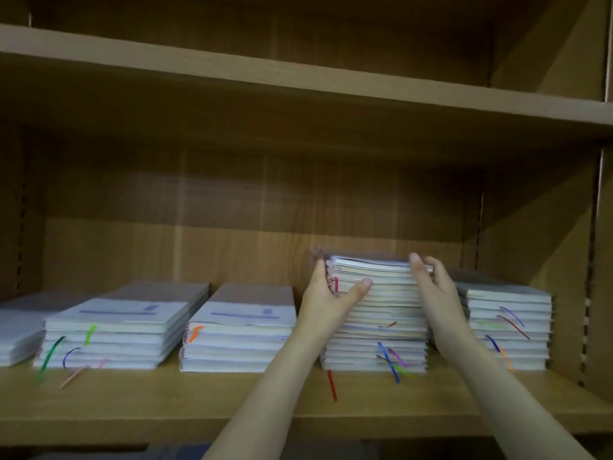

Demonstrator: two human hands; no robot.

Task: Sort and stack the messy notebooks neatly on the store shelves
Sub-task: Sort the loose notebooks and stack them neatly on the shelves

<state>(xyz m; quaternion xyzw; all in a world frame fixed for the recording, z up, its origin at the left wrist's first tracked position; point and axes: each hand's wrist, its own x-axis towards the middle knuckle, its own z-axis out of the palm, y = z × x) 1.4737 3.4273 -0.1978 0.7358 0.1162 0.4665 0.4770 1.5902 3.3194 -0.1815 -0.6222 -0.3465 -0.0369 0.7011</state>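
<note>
Head view: both hands are up at the tall stack, the highest pile on the shelf, fourth from the left. The left hand lies flat against the stack's left side, fingers straight and pressed together, pointing up along the spines, thumb stretched out across the front edges of the pages. The right hand is on the stack's right side, fingers straight and slightly spread, tips at the top notebook's corner. So the stack sits squarely between two palms. The picture is blurred, so the exact contact at the fingertips is hard to read.

To the left, a shorter stack stands just beside the left forearm, then another low stack, then a pile cut off by the frame edge. To the right, a medium stack stands partly behind the right wrist. Coloured ribbons hang out of the page edges, one red ribbon trailing down onto the shelf board. An upper shelf runs above.
</note>
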